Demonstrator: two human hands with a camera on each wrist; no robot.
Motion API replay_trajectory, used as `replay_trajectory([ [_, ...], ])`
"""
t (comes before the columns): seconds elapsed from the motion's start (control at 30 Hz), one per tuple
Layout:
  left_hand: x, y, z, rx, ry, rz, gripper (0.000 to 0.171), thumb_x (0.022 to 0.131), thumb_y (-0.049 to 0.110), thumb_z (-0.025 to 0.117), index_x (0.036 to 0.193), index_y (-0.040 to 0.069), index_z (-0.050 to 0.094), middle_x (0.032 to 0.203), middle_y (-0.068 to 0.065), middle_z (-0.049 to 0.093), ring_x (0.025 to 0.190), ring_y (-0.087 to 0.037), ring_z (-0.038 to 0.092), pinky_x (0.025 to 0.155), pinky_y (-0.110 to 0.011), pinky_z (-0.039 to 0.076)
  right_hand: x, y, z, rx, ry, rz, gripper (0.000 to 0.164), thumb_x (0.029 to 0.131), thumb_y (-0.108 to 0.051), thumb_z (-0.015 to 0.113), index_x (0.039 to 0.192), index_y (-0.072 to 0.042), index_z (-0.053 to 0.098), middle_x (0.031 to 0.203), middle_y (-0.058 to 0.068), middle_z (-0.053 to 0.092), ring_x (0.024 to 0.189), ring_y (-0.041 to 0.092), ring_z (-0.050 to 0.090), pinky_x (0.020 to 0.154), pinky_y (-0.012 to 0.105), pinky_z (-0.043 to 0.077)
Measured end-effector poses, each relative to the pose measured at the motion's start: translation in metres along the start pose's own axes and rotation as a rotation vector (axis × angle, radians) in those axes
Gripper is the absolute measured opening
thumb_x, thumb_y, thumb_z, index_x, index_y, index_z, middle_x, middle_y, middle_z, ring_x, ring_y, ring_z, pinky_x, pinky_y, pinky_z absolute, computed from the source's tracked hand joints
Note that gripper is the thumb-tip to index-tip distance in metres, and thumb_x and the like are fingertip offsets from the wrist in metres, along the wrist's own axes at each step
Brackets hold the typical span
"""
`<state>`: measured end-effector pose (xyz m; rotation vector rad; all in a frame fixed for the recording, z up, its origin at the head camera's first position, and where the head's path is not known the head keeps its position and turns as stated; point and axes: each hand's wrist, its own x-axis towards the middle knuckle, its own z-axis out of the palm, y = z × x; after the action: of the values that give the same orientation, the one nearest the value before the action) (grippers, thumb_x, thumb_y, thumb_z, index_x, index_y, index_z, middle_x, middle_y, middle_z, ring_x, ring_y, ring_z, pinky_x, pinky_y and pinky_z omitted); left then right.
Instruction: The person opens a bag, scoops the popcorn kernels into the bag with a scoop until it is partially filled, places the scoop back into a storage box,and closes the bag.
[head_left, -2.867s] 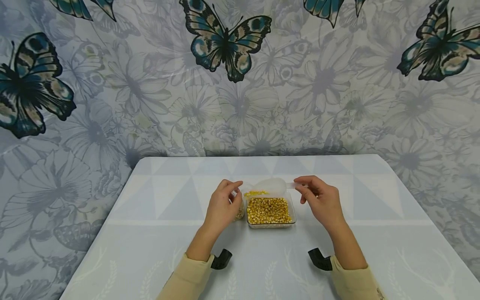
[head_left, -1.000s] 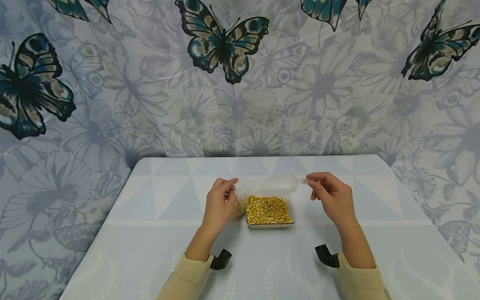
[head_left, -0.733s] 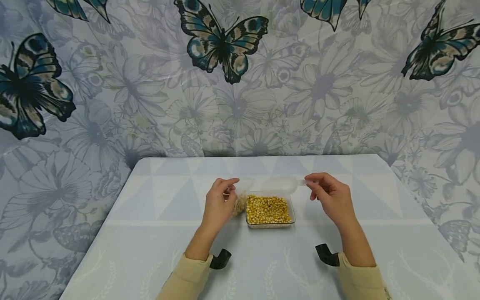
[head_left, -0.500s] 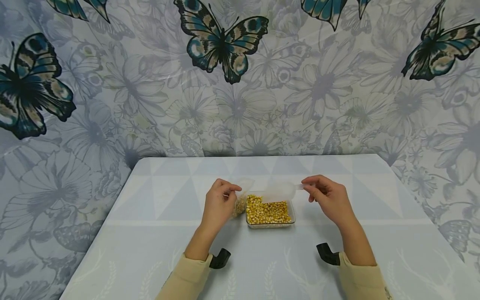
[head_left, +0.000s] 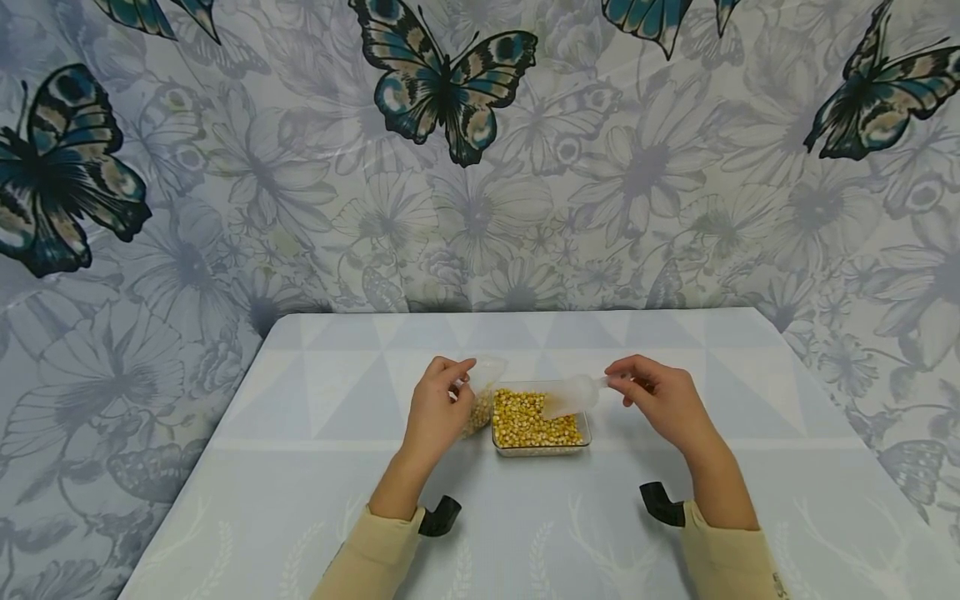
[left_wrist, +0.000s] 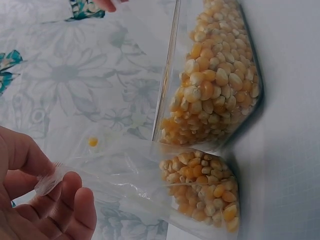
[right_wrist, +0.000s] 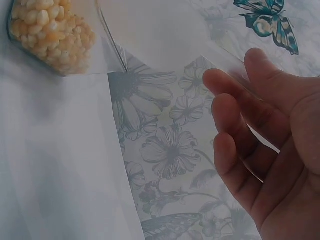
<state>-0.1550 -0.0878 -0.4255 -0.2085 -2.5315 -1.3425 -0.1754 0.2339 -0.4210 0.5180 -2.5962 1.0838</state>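
Observation:
Corn kernels [head_left: 525, 423] fill a clear rectangular container [head_left: 542, 452] at the middle of the table. Just left of it stands a clear plastic bag [left_wrist: 125, 175], partly filled with kernels. My left hand [head_left: 438, 408] pinches the bag's upper edge between thumb and fingers. With thumb and index finger, my right hand [head_left: 660, 404] holds the handle of a translucent scoop [head_left: 568, 395]. The scoop's bowl covers the container's back right part, dipping at the corn; whether kernels lie in it cannot be told. The right wrist view shows the scoop [right_wrist: 160, 30] beside the container.
A patterned pale tablecloth [head_left: 337, 500] covers the table, whose back edge meets a butterfly-print backdrop [head_left: 480, 225]. A dark angled wrist piece [head_left: 441, 517] protrudes by the left sleeve, and another such piece [head_left: 662, 503] by the right sleeve.
The scoop was near the bag's mouth with kernels showing in it. It then moved right, and has since come down toward the corn at the container's back right. My left hand stays at the bag.

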Motion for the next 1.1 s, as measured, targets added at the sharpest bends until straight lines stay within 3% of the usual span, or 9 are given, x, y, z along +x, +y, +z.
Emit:
replay_trajectory([
  [0.3,0.001,-0.001,0.0,0.008,-0.008,0.003,0.041,0.091,0.0,0.054,0.13,0.006,0.066,0.099,-0.005,0.056,0.073,-0.009,0.053,0.065,-0.022,0.048,0.0,0.003,0.001,-0.034,-0.011,-0.017,0.017,0.089,-0.014,0.073,0.106,-0.016,0.071,0.074,0.002,0.067,0.059,0.001,0.055,0.053,0.023,0.043],
  [0.5,0.001,-0.002,0.0,0.011,-0.005,0.004,0.041,0.091,0.0,0.054,0.13,0.006,0.067,0.098,-0.005,0.056,0.073,-0.008,0.054,0.065,-0.022,0.048,0.001,0.003,0.001,-0.074,-0.037,-0.008,0.019,0.088,-0.016,0.075,0.106,-0.015,0.072,0.075,-0.004,0.068,0.06,0.001,0.055,0.054,0.023,0.044],
  [0.9,0.0,-0.002,0.001,0.001,-0.011,0.005,0.04,0.092,0.001,0.054,0.13,0.004,0.066,0.099,-0.005,0.056,0.073,-0.009,0.054,0.065,-0.022,0.047,0.001,0.004,0.008,-0.083,-0.135,0.024,0.017,0.089,-0.02,0.074,0.105,-0.019,0.071,0.078,0.001,0.072,0.065,0.018,0.064,0.058,0.025,0.046],
  [1.1,0.0,-0.002,0.0,0.002,-0.015,-0.003,0.041,0.091,0.001,0.054,0.13,0.004,0.066,0.099,-0.005,0.056,0.073,-0.009,0.054,0.064,-0.022,0.047,0.0,0.004,0.011,-0.081,-0.143,0.04,0.016,0.09,-0.022,0.073,0.105,-0.019,0.071,0.078,0.002,0.072,0.066,0.02,0.064,0.059,0.025,0.045],
])
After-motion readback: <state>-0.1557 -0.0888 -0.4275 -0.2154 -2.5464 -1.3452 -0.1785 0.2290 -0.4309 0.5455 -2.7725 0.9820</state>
